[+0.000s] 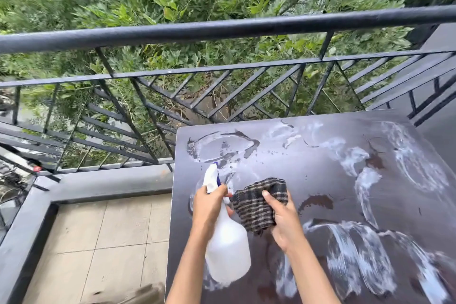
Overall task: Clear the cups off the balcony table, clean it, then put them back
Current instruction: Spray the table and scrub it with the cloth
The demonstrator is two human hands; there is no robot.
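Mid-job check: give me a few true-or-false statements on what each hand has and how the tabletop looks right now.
1. The left hand holds the spray bottle. True.
2. The right hand is empty. False: it grips the checked cloth.
3. White wet streaks mark parts of the table. True.
4. Cups stand on the table. False: none show on the part in view.
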